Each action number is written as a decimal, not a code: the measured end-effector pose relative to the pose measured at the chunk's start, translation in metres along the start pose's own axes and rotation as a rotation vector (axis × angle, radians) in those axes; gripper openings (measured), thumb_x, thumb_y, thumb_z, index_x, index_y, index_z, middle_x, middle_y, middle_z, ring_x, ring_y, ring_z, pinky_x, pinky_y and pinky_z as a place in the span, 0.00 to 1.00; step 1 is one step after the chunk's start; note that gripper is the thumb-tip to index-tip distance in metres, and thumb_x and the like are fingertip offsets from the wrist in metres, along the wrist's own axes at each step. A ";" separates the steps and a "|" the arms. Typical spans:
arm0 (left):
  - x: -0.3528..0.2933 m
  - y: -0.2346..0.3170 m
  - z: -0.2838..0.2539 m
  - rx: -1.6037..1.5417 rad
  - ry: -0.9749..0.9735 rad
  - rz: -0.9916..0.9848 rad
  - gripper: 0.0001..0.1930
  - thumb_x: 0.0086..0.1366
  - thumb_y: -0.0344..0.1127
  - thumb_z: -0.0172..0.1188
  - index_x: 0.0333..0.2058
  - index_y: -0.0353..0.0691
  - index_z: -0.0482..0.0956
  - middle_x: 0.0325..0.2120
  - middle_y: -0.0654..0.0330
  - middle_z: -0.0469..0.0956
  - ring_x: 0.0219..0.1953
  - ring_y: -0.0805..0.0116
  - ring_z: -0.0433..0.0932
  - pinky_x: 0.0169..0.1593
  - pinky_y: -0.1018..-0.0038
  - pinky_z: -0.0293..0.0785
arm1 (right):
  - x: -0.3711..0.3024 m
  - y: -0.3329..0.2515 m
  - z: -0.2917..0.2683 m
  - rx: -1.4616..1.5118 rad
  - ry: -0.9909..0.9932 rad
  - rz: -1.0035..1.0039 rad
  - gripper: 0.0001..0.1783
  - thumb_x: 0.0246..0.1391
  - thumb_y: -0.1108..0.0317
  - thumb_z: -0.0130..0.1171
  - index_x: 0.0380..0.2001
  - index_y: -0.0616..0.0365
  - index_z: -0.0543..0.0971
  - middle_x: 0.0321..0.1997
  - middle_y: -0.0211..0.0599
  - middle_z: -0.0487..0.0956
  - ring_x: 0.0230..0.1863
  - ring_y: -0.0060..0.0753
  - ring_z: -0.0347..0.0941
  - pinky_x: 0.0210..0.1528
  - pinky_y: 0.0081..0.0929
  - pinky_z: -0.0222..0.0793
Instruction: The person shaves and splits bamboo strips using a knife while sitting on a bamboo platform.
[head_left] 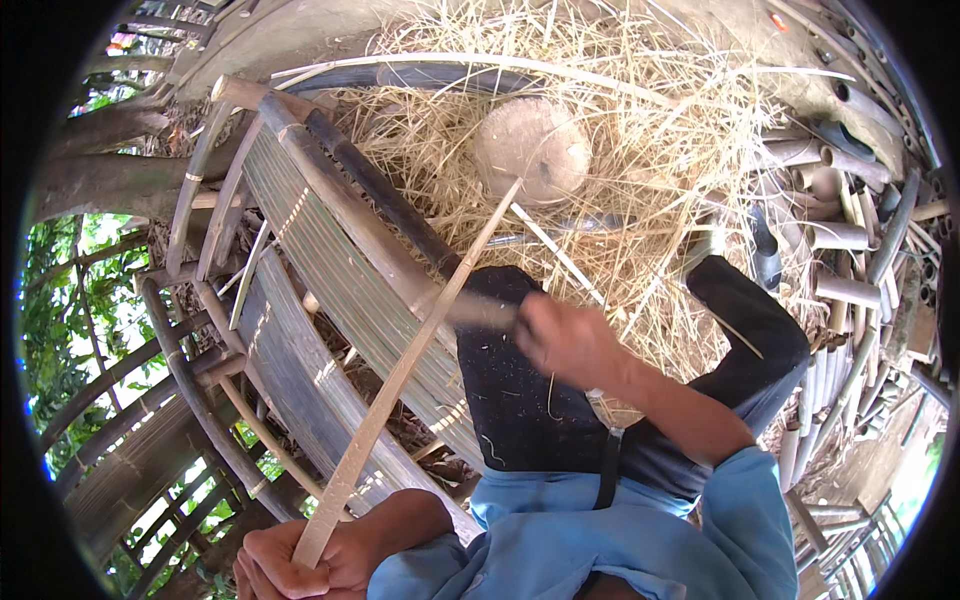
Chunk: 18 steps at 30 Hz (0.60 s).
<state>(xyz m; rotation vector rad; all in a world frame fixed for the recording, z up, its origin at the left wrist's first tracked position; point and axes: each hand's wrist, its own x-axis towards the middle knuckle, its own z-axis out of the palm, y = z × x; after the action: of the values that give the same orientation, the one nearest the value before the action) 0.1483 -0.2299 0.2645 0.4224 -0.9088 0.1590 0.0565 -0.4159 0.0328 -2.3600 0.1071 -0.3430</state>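
- Left hand (300, 565) closed round the near end of a long bamboo strip (400, 375), low by the body, probably to steady it.
- Right hand (565, 340) clenched, blurred, at the strip's middle over the dark-trousered knee (505, 400); gripped what looked like a blade (too smeared to tell).
- Strip slanted up and away toward a round pale block (532, 150), seemingly propped there.
- Lay in loose straw (640, 130).
- Slatted bamboo railing (300, 250) at left, cut bamboo tubes (840, 240) stacked right.
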 end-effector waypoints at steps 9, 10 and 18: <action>0.005 -0.014 0.004 0.206 -0.022 0.054 0.23 0.76 0.57 0.45 0.28 0.47 0.67 0.14 0.75 0.55 0.13 0.84 0.52 0.18 0.82 0.55 | -0.041 0.090 0.037 -0.140 -0.112 0.291 0.15 0.64 0.59 0.56 0.41 0.61 0.70 0.22 0.49 0.77 0.18 0.49 0.77 0.19 0.42 0.74; 0.011 -0.018 0.006 0.290 0.003 0.015 0.22 0.76 0.54 0.48 0.29 0.44 0.70 0.14 0.74 0.59 0.14 0.83 0.56 0.19 0.81 0.58 | -0.051 0.117 0.040 -0.157 -0.049 0.418 0.16 0.63 0.60 0.58 0.43 0.61 0.70 0.22 0.51 0.78 0.20 0.52 0.78 0.21 0.45 0.75; -0.025 -0.144 -0.070 0.907 -0.150 -0.367 0.20 0.76 0.38 0.43 0.60 0.36 0.64 0.47 0.51 0.74 0.51 0.62 0.71 0.59 0.62 0.64 | -0.025 0.098 -0.057 -0.078 0.455 0.639 0.15 0.51 0.60 0.69 0.38 0.56 0.79 0.28 0.50 0.83 0.30 0.54 0.82 0.36 0.43 0.77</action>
<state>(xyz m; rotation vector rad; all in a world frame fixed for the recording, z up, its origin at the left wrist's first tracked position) 0.2286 -0.3296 0.1654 1.4474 -0.8522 0.1980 0.0193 -0.5208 -0.0010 -2.1370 1.0723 -0.5496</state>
